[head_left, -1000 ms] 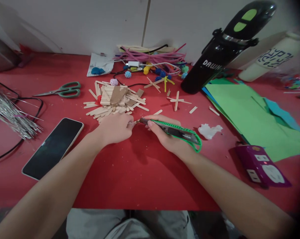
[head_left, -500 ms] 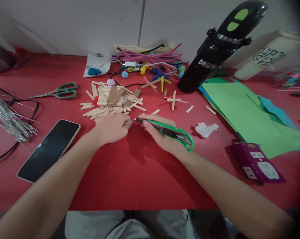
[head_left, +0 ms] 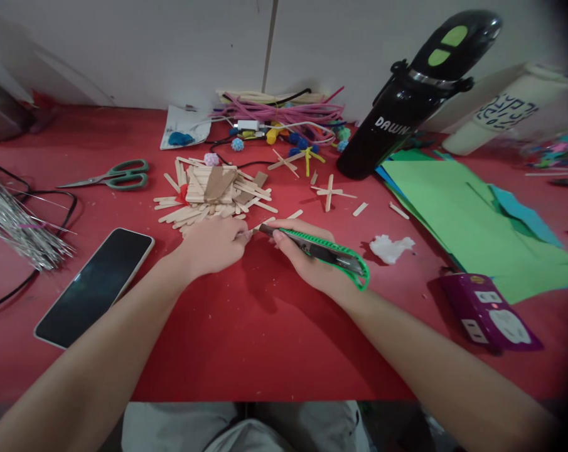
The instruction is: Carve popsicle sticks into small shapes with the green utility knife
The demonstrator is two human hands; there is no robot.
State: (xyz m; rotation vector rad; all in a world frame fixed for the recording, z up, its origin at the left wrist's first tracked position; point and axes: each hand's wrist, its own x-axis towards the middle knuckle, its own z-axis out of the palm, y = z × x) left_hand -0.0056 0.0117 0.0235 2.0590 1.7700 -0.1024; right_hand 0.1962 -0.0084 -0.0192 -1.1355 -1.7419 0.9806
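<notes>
My right hand grips a green box cutter, its front end pointing left to the fingertips of my left hand. My left hand is closed in a pinch on a wooden craft stick, mostly hidden by the fingers. The cutter's tip is close to or touching the stick; I cannot tell which. Just behind my left hand lies a heap of craft sticks with brown paper strips on it. Crossed sticks and short cut pieces lie beyond my right hand.
Left are a phone, scissors and silver wire stems. A black bottle, green paper sheets, crumpled white tissue and a purple power socket are on the right. Pink pipe cleaners lie along the wall.
Hardly anything differs. The whole view has shifted slightly, and both hands keep the same hold, with the cutter still at my left fingertips.
</notes>
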